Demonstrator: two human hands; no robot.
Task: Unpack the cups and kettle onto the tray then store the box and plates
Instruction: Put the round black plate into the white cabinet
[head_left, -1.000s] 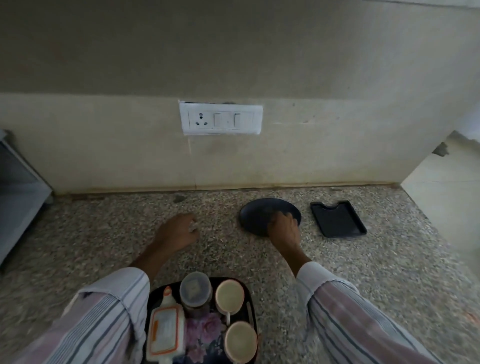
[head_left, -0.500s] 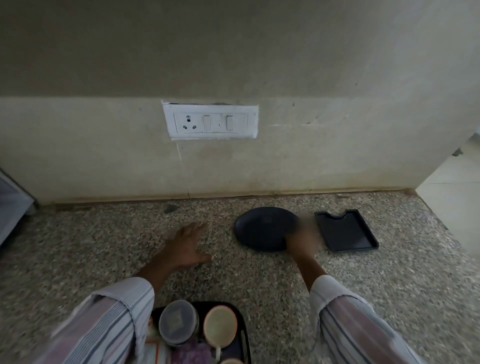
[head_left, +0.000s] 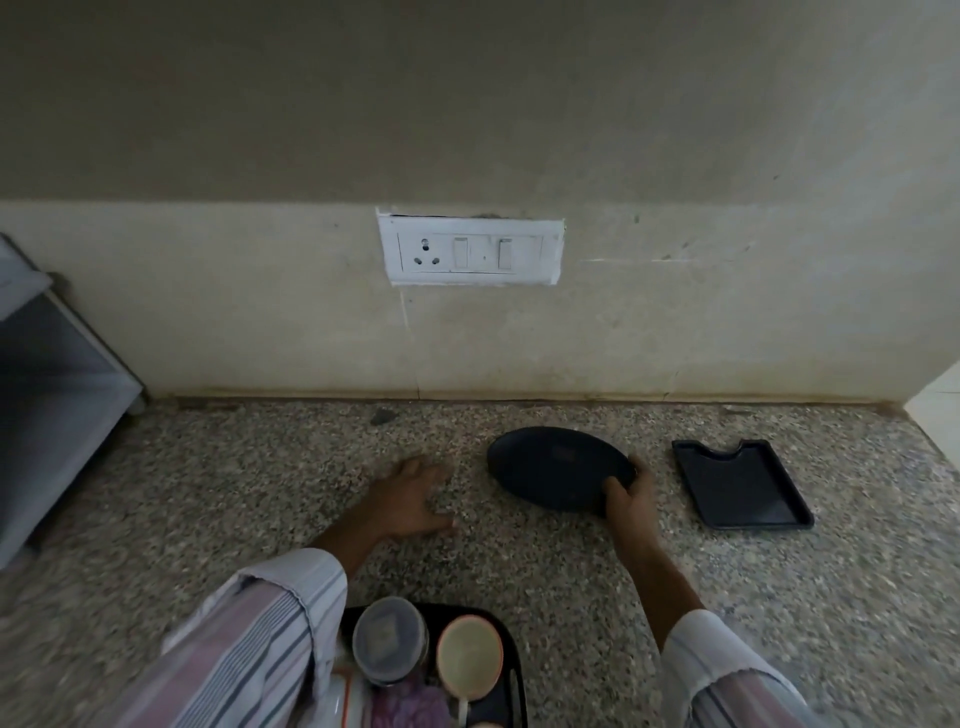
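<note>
right hand (head_left: 631, 499) fingers curled on near-right rim of round dark plate (head_left: 558, 465) on tabletop (head_left: 260, 467) — looks stiff, light, slick, so grip the rim. left hand (head_left: 410, 496) spread flat, holding nothing.

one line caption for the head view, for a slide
Right hand grips round dark plate on speckled counter; left hand rests open beside it.

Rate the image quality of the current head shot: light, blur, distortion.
Head view: dim, flat light, no glare; the round dark plate and rectangular tray lose surface detail. Sleeves at the bottom edge are smeared; the switchboard is sharp. Wide-angle lens bends the counter edge.
</note>
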